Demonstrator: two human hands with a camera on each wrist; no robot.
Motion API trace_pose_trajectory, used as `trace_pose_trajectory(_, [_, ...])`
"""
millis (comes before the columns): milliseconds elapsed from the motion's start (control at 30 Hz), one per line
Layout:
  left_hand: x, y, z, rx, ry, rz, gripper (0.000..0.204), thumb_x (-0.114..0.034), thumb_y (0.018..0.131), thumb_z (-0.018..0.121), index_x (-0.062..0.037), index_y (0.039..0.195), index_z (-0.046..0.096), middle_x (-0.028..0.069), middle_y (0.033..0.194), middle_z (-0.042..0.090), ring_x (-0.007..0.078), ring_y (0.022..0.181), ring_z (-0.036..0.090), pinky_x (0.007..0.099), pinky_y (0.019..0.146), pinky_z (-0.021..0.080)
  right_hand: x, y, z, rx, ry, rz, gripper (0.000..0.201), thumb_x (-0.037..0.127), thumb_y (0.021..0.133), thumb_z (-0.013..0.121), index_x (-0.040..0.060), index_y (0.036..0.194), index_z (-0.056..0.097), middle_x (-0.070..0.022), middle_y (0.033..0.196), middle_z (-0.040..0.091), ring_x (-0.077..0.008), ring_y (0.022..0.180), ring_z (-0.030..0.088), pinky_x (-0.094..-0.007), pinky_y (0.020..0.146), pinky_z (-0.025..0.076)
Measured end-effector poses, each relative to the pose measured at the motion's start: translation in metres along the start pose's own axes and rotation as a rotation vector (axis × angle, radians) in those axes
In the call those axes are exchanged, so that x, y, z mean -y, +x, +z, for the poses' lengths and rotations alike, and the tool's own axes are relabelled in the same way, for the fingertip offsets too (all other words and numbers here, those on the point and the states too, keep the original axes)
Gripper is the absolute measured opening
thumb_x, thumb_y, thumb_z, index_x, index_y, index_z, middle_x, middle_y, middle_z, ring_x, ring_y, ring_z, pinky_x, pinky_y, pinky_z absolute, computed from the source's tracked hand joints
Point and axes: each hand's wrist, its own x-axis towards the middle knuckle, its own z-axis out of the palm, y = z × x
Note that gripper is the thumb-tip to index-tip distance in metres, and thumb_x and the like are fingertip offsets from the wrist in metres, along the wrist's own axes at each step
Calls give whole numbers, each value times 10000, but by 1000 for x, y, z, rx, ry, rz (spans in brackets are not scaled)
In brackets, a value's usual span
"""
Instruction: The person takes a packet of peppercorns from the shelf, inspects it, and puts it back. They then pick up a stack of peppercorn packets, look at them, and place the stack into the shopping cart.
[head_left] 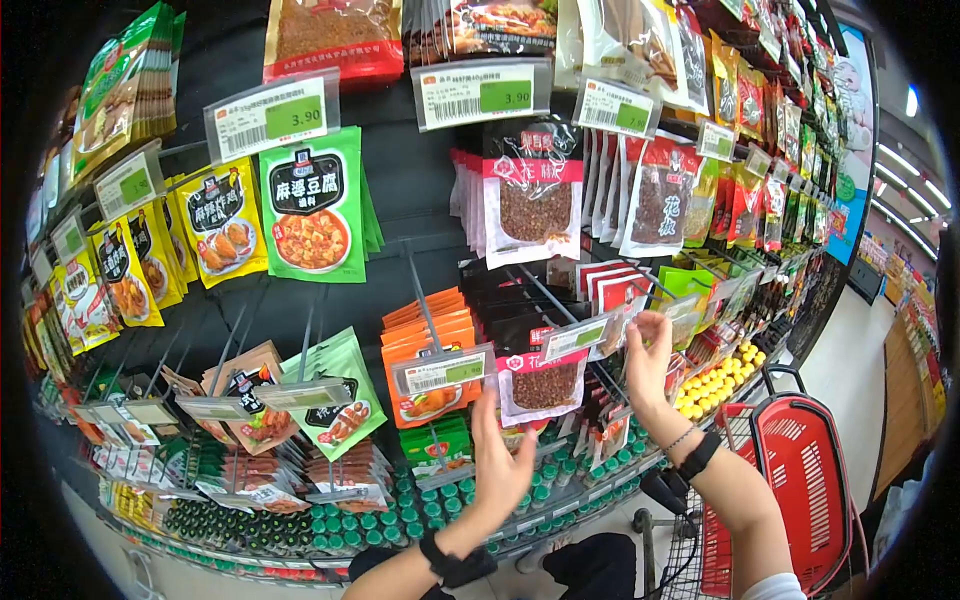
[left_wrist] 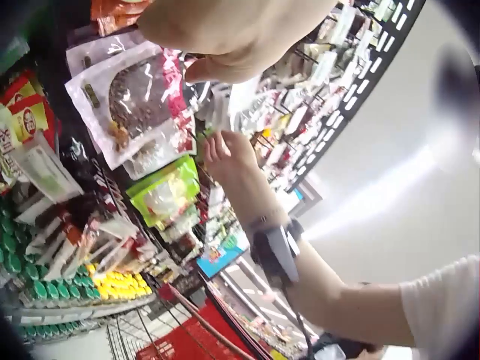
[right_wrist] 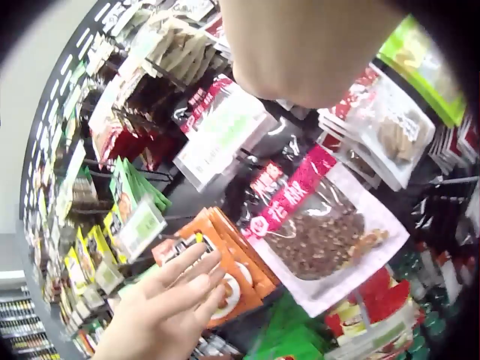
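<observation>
Hands reach toward a supermarket rack of hanging spice packets. The left hand point(head_left: 500, 462) is raised with its fingers straight and close together, palm turned inward, holding nothing; its fingertips sit just below and beside a peppercorn pouch point(head_left: 542, 378). The right hand point(head_left: 648, 358) is lifted to the right of the same pouch, fingers loosely spread, near a price tag point(head_left: 578, 337) at the end of the peg; whether it touches the tag or a packet cannot be told. Both wrists wear dark straps.

The pouch hangs on a metal peg in the middle row of the rack, between the two hands. It is a clear, white-edged bag with a magenta band across the top bearing white Chinese characters, and a window showing small reddish-brown peppercorns. In the right wrist view the same pouch point(right_wrist: 324, 232) hangs tilted, with the left hand's fingers point(right_wrist: 187, 279) lying against orange packets point(right_wrist: 229, 264) just beside it.

Outward from there, green tofu-seasoning packets point(head_left: 313, 205) and yellow packets point(head_left: 222, 222) hang at upper left, under price tags reading 3.90. Green-capped bottles point(head_left: 330, 520) line the bottom shelf. A red shopping basket point(head_left: 805, 478) stands at lower right, by the person's right arm.
</observation>
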Motion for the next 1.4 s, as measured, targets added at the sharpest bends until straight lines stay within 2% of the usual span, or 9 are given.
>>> trace_pose_trajectory(133, [-75,22,-33,289,-148,235,590,-108,804,626,-9,1311,340,182,1346,355,270,1275,338,399,1061,262,69,25,12,162,264,-33,140,48,833,568,14,958,514,-49,895,554,-115,793,531,-250,690,443])
trace_pose_trajectory(200, [-89,58,-34,201,-369,215,582,-100,810,624,-1,1307,338,170,1328,384,257,1280,328,395,1066,252,84,38,24,243,253,-49,155,51,825,576,12,967,529,-48,896,568,-100,775,529,-231,662,441])
trace_pose_trajectory(533, [-99,245,-29,198,-457,-417,734,-280,836,604,42,1375,224,188,1361,391,247,1258,376,329,1050,253,128,109,77,430,242,231,627,237,759,697,-91,1211,410,-199,1148,540,-232,1002,566,-309,857,440])
trace_pose_trajectory(633, [-37,288,-2,267,-494,-460,659,-340,830,607,-23,1331,321,134,1315,434,240,1218,408,351,1026,282,106,131,103,451,400,322,843,294,721,741,-126,1288,280,-211,1150,531,-236,990,574,-313,850,452])
trace_pose_trajectory(667, [-32,291,2,264,-528,-511,642,-332,829,611,-37,1324,327,125,1295,451,240,1200,425,355,1008,311,105,136,105,516,362,352,958,371,696,753,-102,1339,223,-210,1207,502,-258,1129,489,-333,959,365])
trace_pose_trajectory(800, [-11,298,18,97,-410,-375,633,-297,822,633,-50,1312,320,118,1245,491,240,1138,482,365,957,377,88,156,119,455,383,409,796,317,666,787,-86,1223,387,-173,1087,580,-230,936,603,-315,803,480])
trace_pose_trajectory(1067, [-51,270,7,219,-369,-331,574,-199,855,607,-84,1320,290,105,1226,503,199,1121,498,324,953,379,54,159,120,632,468,415,721,393,721,738,8,1243,422,-124,1148,558,-210,1067,537,-355,909,421])
trace_pose_trajectory(1167, [-53,254,7,233,-345,-226,832,-207,811,627,-41,1427,92,211,1372,327,277,1264,361,336,1028,304,122,122,73,581,383,408,640,323,796,685,-24,1250,396,-130,1134,563,-181,1028,549,-307,899,419])
trace_pose_trajectory(1400, [-94,211,13,62,-58,-227,909,-259,790,637,-43,1427,25,268,1457,33,377,1370,21,421,1108,103,115,99,50,531,301,243,588,336,824,645,33,1265,401,-144,1218,505,-194,1054,532,-301,911,411])
